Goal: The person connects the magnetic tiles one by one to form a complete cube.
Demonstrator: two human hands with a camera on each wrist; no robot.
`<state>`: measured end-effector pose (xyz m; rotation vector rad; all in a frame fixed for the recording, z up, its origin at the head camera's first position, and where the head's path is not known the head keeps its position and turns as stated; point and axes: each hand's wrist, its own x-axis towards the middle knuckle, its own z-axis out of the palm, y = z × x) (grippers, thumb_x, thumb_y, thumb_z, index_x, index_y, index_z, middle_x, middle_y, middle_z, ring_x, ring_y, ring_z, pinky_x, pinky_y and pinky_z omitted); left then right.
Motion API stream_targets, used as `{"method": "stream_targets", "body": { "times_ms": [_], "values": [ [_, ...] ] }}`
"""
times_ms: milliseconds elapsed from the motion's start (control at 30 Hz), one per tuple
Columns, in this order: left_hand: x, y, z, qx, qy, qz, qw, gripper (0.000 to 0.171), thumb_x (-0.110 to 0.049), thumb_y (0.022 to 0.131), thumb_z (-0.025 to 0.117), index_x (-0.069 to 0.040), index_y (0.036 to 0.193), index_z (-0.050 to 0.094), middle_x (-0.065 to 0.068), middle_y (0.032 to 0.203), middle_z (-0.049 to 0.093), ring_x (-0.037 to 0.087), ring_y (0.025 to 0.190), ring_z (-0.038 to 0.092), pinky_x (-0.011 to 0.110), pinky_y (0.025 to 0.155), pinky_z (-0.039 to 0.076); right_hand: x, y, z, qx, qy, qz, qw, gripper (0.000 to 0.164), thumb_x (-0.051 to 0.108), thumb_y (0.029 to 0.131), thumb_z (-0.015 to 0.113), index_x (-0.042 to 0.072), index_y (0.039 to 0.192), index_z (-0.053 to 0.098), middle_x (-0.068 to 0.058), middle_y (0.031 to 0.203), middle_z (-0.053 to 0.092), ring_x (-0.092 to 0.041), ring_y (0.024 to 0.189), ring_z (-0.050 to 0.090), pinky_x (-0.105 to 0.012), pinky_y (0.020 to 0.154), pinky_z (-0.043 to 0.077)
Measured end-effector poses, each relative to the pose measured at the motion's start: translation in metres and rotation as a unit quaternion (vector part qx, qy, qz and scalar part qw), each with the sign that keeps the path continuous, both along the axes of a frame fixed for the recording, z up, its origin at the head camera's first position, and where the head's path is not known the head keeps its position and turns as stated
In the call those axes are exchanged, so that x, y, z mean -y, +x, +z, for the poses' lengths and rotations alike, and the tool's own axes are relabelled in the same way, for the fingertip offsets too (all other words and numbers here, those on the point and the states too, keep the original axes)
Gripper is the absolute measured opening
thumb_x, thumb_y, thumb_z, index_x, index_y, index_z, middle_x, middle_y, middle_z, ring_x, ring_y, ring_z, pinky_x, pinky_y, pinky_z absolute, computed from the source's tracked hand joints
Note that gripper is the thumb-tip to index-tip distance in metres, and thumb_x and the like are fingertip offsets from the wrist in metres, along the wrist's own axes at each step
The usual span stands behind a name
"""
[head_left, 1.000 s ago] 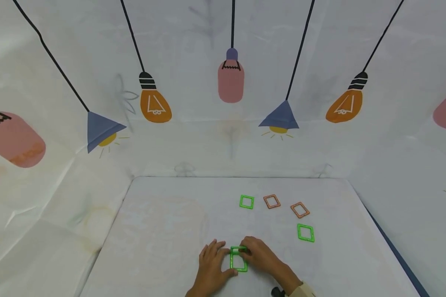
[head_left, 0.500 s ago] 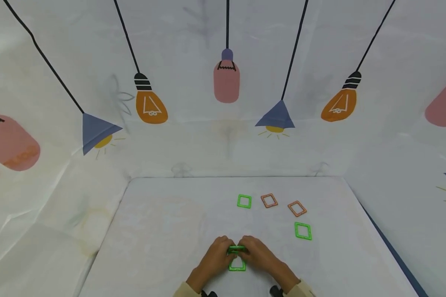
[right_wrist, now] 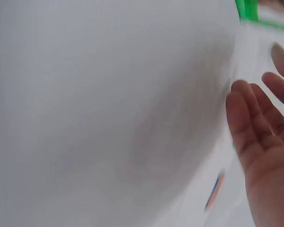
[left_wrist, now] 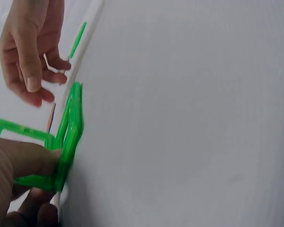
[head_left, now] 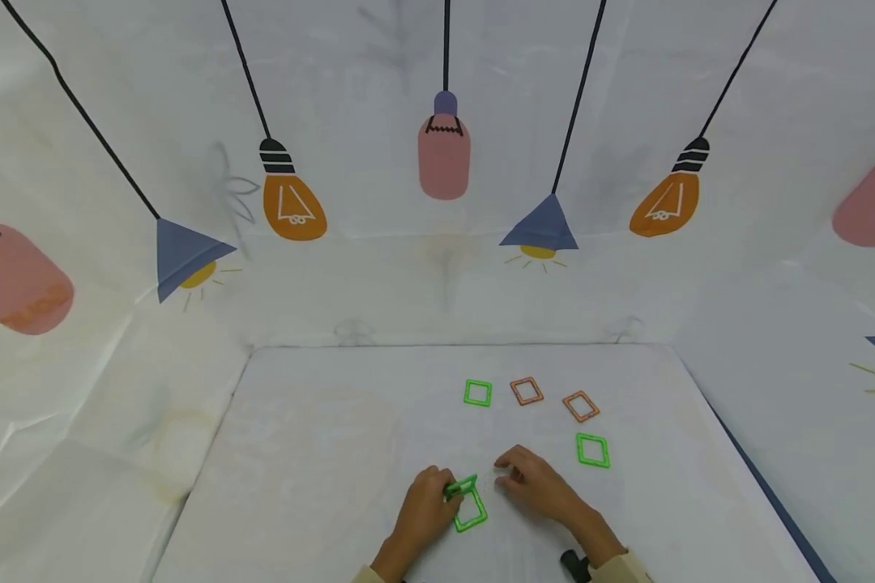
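My left hand (head_left: 424,506) pinches a set of joined green square frames, hollow plastic magnetic tiles, near the front middle of the white table. One green tile (head_left: 472,523) extends toward me in the head view. At its far edge another green tile (head_left: 467,485) stands up, seen nearly edge-on. The left wrist view shows two raised green sides (left_wrist: 75,123) close together, with the thumb against them. My right hand (head_left: 541,487) is apart from the tiles, to their right, its fingers loosely bent and holding nothing. In the right wrist view its palm and fingers (right_wrist: 262,118) face the camera.
Beyond my hands, a green tile (head_left: 477,404) and an orange tile (head_left: 532,401) lie flat on the table (head_left: 321,453). Another orange tile (head_left: 590,416) and a green tile (head_left: 594,465) lie farther right. A white sheet with printed lamps (head_left: 379,283) surrounds the table.
Both hands came together on the raised green tile half a second ago. Since then my right hand has let go and moved right, while the joined tiles have turned slightly in my left hand.
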<state>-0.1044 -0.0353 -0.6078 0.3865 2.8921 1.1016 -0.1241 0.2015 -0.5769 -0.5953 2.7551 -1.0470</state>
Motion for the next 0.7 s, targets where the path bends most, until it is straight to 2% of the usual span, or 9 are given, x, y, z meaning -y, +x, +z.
{"method": "stream_targets", "body": {
  "times_ms": [100, 167, 300, 433, 567, 633, 700],
  "values": [
    [-0.005, 0.006, 0.001, 0.001, 0.013, 0.047, 0.9988, 0.016, -0.012, 0.076, 0.083, -0.015, 0.079, 0.068, -0.01, 0.071, 0.051, 0.002, 0.064, 0.04, 0.019, 0.055, 0.036, -0.028, -0.004, 0.008, -0.008, 0.021, -0.075, 0.997, 0.009, 0.015, 0.093, 0.07, 0.013, 0.102, 0.069, 0.007, 0.094, 0.065, -0.001, 0.081, 0.058, -0.021, 0.07, 0.052],
    [-0.009, 0.009, 0.001, 0.005, 0.023, 0.074, 0.997, 0.015, -0.011, 0.076, 0.083, -0.014, 0.079, 0.068, -0.01, 0.07, 0.051, 0.003, 0.064, 0.041, 0.019, 0.055, 0.036, -0.05, -0.006, 0.012, -0.016, 0.043, -0.133, 0.99, 0.007, 0.012, 0.093, 0.069, 0.012, 0.1, 0.07, 0.005, 0.09, 0.066, -0.005, 0.081, 0.06, -0.022, 0.07, 0.052],
    [-0.014, 0.012, 0.0, 0.012, 0.032, 0.11, 0.9934, 0.014, -0.01, 0.076, 0.083, -0.014, 0.078, 0.069, -0.01, 0.068, 0.05, 0.004, 0.064, 0.04, 0.019, 0.055, 0.035, -0.093, -0.009, 0.018, -0.035, 0.085, -0.194, 0.977, 0.012, 0.004, 0.091, 0.069, 0.002, 0.103, 0.069, -0.006, 0.093, 0.067, -0.017, 0.085, 0.063, -0.031, 0.071, 0.054],
    [-0.019, 0.014, 0.001, 0.026, 0.033, 0.133, 0.9902, 0.013, -0.01, 0.076, 0.082, -0.013, 0.079, 0.07, -0.009, 0.068, 0.049, 0.005, 0.064, 0.039, 0.02, 0.055, 0.033, -0.123, -0.011, 0.022, 0.007, 0.124, -0.199, 0.972, 0.03, 0.008, 0.092, 0.068, -0.006, 0.118, 0.063, -0.02, 0.111, 0.064, -0.035, 0.098, 0.064, -0.045, 0.079, 0.055],
    [-0.022, 0.015, 0.003, 0.038, 0.034, 0.147, 0.9878, 0.013, -0.009, 0.076, 0.082, -0.012, 0.078, 0.07, -0.008, 0.068, 0.049, 0.007, 0.064, 0.039, 0.021, 0.055, 0.032, -0.137, -0.015, 0.022, 0.067, 0.136, -0.18, 0.972, 0.055, 0.023, 0.091, 0.073, -0.006, 0.134, 0.053, -0.032, 0.135, 0.053, -0.05, 0.118, 0.052, -0.06, 0.093, 0.048],
    [-0.023, 0.016, 0.004, 0.037, 0.035, 0.152, 0.987, 0.013, -0.009, 0.076, 0.082, -0.013, 0.078, 0.07, -0.008, 0.067, 0.049, 0.007, 0.064, 0.039, 0.021, 0.055, 0.031, -0.14, -0.016, 0.02, 0.091, 0.138, -0.177, 0.97, 0.065, 0.028, 0.088, 0.076, -0.004, 0.138, 0.05, -0.032, 0.141, 0.049, -0.05, 0.121, 0.049, -0.062, 0.095, 0.046],
    [-0.023, 0.018, 0.004, 0.033, 0.036, 0.152, 0.9872, 0.014, -0.008, 0.076, 0.082, -0.013, 0.077, 0.069, -0.008, 0.067, 0.048, 0.007, 0.064, 0.039, 0.021, 0.055, 0.032, -0.141, -0.016, 0.018, 0.1, 0.143, -0.177, 0.969, 0.071, 0.029, 0.084, 0.079, -0.002, 0.14, 0.049, -0.031, 0.141, 0.05, -0.045, 0.116, 0.051, -0.059, 0.092, 0.048]
  ]
}}
